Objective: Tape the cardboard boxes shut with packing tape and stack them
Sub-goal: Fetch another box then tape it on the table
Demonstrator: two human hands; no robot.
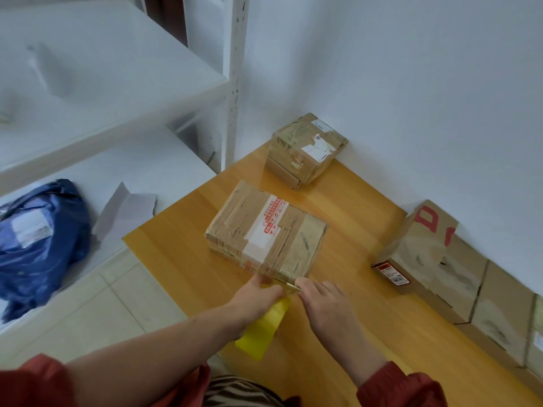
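Observation:
A flat cardboard box (pixel 266 230), crossed by a white band of tape with red print, lies in the middle of the wooden table (pixel 182 259). My left hand (pixel 258 295) grips a yellow tape dispenser (pixel 264 330) just in front of the box's near edge. A thin shiny strip of packing tape (pixel 286 284) runs from the dispenser along that edge. My right hand (pixel 326 306) sits beside it, fingers bent down onto the strip's right end at the box's near corner.
A smaller taped box (pixel 305 148) stands at the table's far corner against the wall. A row of larger boxes (pixel 440 262) lines the wall on the right. White shelving (pixel 88 83) stands to the left, with a blue mailer bag (pixel 41 239) on its lower shelf.

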